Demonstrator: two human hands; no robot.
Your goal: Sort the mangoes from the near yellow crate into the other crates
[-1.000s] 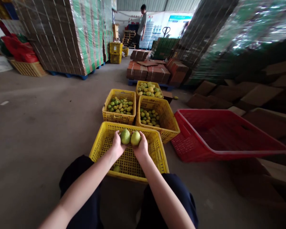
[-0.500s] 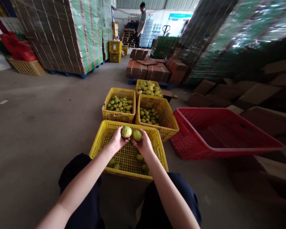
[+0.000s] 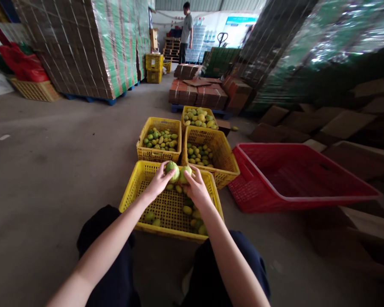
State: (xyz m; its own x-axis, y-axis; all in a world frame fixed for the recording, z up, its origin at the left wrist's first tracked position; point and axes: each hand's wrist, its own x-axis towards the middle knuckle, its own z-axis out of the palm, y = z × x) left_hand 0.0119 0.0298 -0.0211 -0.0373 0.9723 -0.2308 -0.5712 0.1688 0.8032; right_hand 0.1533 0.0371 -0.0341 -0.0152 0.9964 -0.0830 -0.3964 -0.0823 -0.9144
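Note:
My left hand (image 3: 159, 181) is closed around a round green fruit (image 3: 172, 172), held above the far side of the yellow crate (image 3: 132, 187) before me. Close beside it, my right hand (image 3: 196, 187) grips a second, yellow-green fruit (image 3: 185, 174). The fruits are nearly touching; their exact kind I cannot make out. Below the hands, the crate's perforated floor shows, with loose fruit along its right side (image 3: 187, 209), at the far side and in the near left corner (image 3: 149, 216). My right forearm hides part of the pile.
Behind stand three more yellow crates of fruit: left (image 3: 160, 154), right (image 3: 225, 164) and far (image 3: 200, 108). A large red basket (image 3: 284, 199) is at the right, by cardboard (image 3: 342, 125). Farther back are flattened cartons (image 3: 198, 96), wrapped pallet stacks (image 3: 67, 51) and a standing person (image 3: 187, 32).
Both hands have turned the fruits and lifted slightly, tilting them more upright. More fruit now shows beneath the hands. The person in the background has moved a little left and stands straighter.

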